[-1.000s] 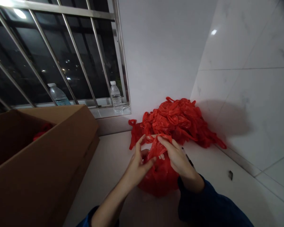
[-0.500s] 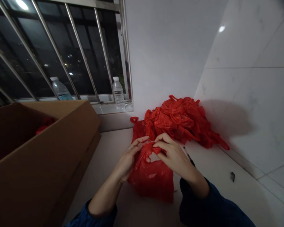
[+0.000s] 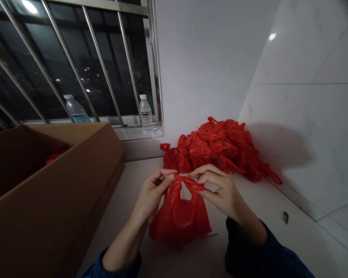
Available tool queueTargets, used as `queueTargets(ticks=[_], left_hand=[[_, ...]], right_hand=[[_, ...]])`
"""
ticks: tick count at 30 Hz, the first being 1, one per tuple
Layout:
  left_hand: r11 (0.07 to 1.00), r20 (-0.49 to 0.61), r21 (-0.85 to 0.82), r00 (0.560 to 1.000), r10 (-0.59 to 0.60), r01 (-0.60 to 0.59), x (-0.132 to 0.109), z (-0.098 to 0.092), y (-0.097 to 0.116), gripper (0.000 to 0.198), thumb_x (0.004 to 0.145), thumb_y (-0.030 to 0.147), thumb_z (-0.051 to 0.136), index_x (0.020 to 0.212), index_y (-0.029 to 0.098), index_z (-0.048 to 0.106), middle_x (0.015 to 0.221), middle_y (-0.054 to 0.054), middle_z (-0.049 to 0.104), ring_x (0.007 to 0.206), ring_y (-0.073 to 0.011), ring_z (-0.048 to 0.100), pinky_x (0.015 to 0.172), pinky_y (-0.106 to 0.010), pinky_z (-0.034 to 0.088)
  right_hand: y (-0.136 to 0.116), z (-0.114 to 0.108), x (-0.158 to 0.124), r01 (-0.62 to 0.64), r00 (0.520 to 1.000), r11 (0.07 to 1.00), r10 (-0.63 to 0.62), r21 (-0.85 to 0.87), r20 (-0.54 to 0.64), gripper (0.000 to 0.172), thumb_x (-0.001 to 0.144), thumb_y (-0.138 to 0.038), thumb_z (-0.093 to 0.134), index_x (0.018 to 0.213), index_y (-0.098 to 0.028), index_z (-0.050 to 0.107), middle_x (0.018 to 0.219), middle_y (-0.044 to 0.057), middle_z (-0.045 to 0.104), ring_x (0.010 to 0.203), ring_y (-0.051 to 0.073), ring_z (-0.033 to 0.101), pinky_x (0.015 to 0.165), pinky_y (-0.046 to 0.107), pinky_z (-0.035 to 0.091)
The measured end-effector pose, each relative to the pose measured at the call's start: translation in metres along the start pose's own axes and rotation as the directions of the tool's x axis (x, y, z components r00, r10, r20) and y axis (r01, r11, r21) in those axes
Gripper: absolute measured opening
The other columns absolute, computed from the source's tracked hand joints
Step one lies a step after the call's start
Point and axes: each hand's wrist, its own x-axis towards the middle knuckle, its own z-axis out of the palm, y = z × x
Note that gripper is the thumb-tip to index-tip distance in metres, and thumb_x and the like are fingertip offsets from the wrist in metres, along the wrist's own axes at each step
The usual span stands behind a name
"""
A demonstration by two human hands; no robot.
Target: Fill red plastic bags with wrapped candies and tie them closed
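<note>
Our left hand (image 3: 152, 190) and right hand (image 3: 222, 190) each pinch a handle of the red bag (image 3: 179, 221), which hangs just before the pile of bags (image 3: 217, 146); bringing the handles together, we judge, needs both pinches firm.

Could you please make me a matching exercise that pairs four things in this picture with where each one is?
Things:
1. thin red plastic carrier bag
2. heap of crumpled red plastic bags
3. large brown cardboard box
4. clear plastic water bottle with white cap

Places:
a. upright on the white window ledge
b. pinched at its handles by the fingers of the left hand and right hand
c. piled in the far corner
d. at the left, open on top

Pairs: 1-b, 2-c, 3-d, 4-a
</note>
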Motion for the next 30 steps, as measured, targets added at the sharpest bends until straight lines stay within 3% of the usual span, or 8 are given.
queueTargets(ticks=[5,10,13,16,20,23,26,30], left_hand=[[0.967,-0.087,0.222,0.985,0.150,-0.128,0.017,-0.032,0.001,0.025,0.077,0.036,0.077,0.089,0.014,0.071,0.081,-0.003,0.070,0.073,-0.0125,0.062,0.076,-0.025,0.054],[0.977,-0.193,0.196,0.974,0.121,-0.083,0.039,-0.067,-0.013,0.035,0.066,0.040,0.082,0.085,0.013,0.071,0.073,-0.001,0.065,0.067,-0.0120,0.060,0.072,-0.027,0.055],[0.980,-0.215,0.187,0.971,0.103,-0.063,0.045,-0.073,-0.019,0.037,0.065,0.041,0.082,0.085,0.012,0.071,0.076,-0.001,0.064,0.068,-0.0115,0.059,0.072,-0.027,0.056],[0.980,-0.173,0.191,0.981,0.086,-0.053,0.042,-0.069,-0.021,0.045,0.071,0.043,0.078,0.105,0.015,0.068,0.090,-0.004,0.068,0.077,-0.0135,0.063,0.076,-0.028,0.056],[0.924,-0.088,0.381,0.996,0.013,0.022,0.032,-0.072,-0.033,0.072,0.078,0.051,0.068,0.138,0.019,0.046,0.111,-0.010,0.069,0.094,-0.0217,0.066,0.079,-0.034,0.055],[0.791,-0.042,0.611,0.999,0.011,0.017,0.031,-0.076,-0.051,0.058,0.082,0.058,0.060,0.118,0.013,0.063,0.108,-0.013,0.071,0.100,-0.0279,0.065,0.080,-0.035,0.054],[0.747,0.054,0.663,0.999,0.010,-0.043,0.039,-0.065,-0.071,0.050,0.088,0.058,0.051,0.098,0.014,0.072,0.095,-0.009,0.074,0.091,-0.0276,0.068,0.078,-0.035,0.053],[0.725,0.134,0.667,0.985,0.110,-0.172,0.047,-0.035,-0.088,0.044,0.092,0.052,0.049,0.103,0.015,0.069,0.100,-0.009,0.072,0.093,-0.0244,0.066,0.086,-0.035,0.051]], right_hand=[[0.002,-0.040,-0.011,-0.115,0.987,0.993,0.112,0.017,0.117,0.013,0.086,-0.025,0.069,0.075,-0.022,0.062,0.086,0.004,0.068,0.086,0.020,0.065,0.076,0.033,0.051],[-0.003,-0.060,-0.021,-0.250,0.929,0.967,0.226,0.046,0.294,0.020,0.086,-0.028,0.069,0.071,-0.019,0.060,0.081,0.003,0.066,0.078,0.017,0.062,0.073,0.029,0.048],[0.001,-0.059,-0.018,-0.359,0.875,0.933,0.336,0.001,0.348,0.023,0.085,-0.034,0.069,0.070,-0.019,0.061,0.075,0.001,0.064,0.072,0.015,0.060,0.069,0.026,0.046],[0.021,-0.055,-0.015,-0.504,0.805,0.863,0.452,0.039,0.384,0.020,0.085,-0.040,0.067,0.083,-0.020,0.064,0.078,0.000,0.066,0.071,0.015,0.061,0.064,0.025,0.046],[0.073,-0.052,-0.030,-0.580,0.730,0.811,0.477,0.074,0.490,0.039,0.082,-0.040,0.068,0.114,-0.020,0.061,0.105,0.007,0.069,0.098,0.022,0.064,0.084,0.035,0.051],[0.106,-0.030,-0.047,-0.552,0.785,0.828,0.555,-0.097,0.276,0.053,0.075,-0.043,0.075,0.119,-0.018,0.059,0.125,0.014,0.061,0.109,0.029,0.061,0.093,0.046,0.049],[0.113,0.016,-0.054,-0.341,0.917,0.937,0.350,-0.081,0.193,0.064,0.081,-0.044,0.070,0.136,-0.022,0.048,0.137,0.013,0.054,0.126,0.029,0.050,0.106,0.047,0.040],[0.105,0.075,-0.056,-0.255,0.962,0.960,0.264,-0.115,0.073,0.065,0.085,-0.048,0.064,0.141,-0.022,0.043,0.138,0.012,0.053,0.131,0.029,0.046,0.110,0.050,0.035]])
